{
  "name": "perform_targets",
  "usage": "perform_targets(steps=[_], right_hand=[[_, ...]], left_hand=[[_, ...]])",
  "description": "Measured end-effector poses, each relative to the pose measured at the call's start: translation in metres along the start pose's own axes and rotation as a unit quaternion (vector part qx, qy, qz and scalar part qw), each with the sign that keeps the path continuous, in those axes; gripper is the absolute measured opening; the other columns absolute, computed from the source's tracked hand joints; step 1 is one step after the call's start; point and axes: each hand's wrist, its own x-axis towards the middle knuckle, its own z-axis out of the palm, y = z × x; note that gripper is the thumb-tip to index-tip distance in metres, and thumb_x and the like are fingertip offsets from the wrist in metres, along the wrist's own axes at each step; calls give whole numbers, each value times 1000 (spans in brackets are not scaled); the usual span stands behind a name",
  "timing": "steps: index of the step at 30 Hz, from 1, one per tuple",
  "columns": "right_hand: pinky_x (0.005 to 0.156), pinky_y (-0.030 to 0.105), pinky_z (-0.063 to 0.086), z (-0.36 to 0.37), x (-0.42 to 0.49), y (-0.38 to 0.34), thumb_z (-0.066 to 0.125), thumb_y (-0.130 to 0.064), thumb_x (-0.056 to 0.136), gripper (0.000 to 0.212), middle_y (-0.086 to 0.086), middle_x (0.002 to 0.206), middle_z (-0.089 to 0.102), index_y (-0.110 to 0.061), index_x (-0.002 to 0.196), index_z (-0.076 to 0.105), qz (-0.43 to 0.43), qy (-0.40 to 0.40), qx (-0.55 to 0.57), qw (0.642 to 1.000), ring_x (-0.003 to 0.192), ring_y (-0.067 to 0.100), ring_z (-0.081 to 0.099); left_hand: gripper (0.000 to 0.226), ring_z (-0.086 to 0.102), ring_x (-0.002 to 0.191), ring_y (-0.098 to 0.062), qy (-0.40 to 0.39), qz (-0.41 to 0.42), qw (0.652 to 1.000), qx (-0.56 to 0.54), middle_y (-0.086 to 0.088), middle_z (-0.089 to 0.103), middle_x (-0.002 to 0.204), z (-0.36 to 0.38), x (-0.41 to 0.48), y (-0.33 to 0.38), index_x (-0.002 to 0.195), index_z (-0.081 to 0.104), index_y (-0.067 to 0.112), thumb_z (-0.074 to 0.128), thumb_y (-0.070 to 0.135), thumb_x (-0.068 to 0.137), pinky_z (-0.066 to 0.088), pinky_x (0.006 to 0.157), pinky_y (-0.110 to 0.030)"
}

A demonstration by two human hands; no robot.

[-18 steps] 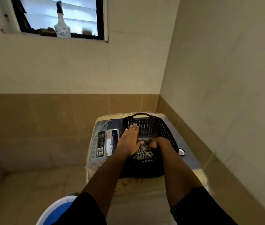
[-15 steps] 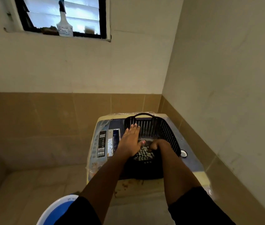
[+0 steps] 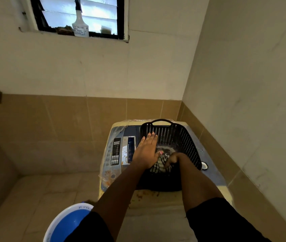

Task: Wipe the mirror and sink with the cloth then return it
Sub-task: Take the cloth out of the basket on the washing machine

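Observation:
A black perforated basket (image 3: 182,138) stands on top of a washing machine (image 3: 119,151) in the corner. Inside it lies a black-and-white checked cloth (image 3: 160,164). My right hand (image 3: 173,158) reaches down into the basket with its fingers closed on the cloth. My left hand (image 3: 147,149) rests flat on the basket's left rim, fingers extended together, holding nothing. No mirror or sink is in view.
A white spray bottle (image 3: 80,23) stands on the window ledge at upper left. A blue and white bucket (image 3: 67,224) sits on the floor at lower left. Tiled walls close in behind and to the right of the machine.
The view has shifted slightly. My right hand has pulled the checked cloth a little up and toward me; my left hand stays on the basket rim.

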Motion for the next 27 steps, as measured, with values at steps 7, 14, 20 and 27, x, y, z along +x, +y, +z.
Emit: perform_targets(steps=[7,14,20,27], right_hand=[[71,34,49,-6,0,-7,57,-10,82,14,19,107,59,-5,94,62,-82,86,178,977,84,31,57],[62,31,34,-27,-46,-38,47,-8,83,25,10,66,52,-12,58,49,-209,232,217,925,64,23,47],[57,30,29,10,-123,-122,53,-29,71,13,1,69,48,-18,69,47,-368,235,253,863,67,16,43],[63,31,39,171,-213,-265,50,-15,83,10,-1,77,50,-21,78,44,-507,36,174,844,70,14,46]], left_hand=[[69,-3,148,-19,36,-27,989,-142,-7,4,161,-7,-10,-5,150,7,12,42,36,95,-1,120,-35],[65,13,148,-24,85,-109,944,-299,-9,15,159,-45,-31,-30,149,17,10,47,31,95,17,120,-37],[53,48,129,-27,135,-189,850,-473,-16,52,137,-112,-77,-75,137,41,3,45,35,95,39,104,-35],[18,69,74,-8,197,-227,734,-609,-3,68,95,-226,-228,-169,101,60,15,52,29,93,57,68,-24]])
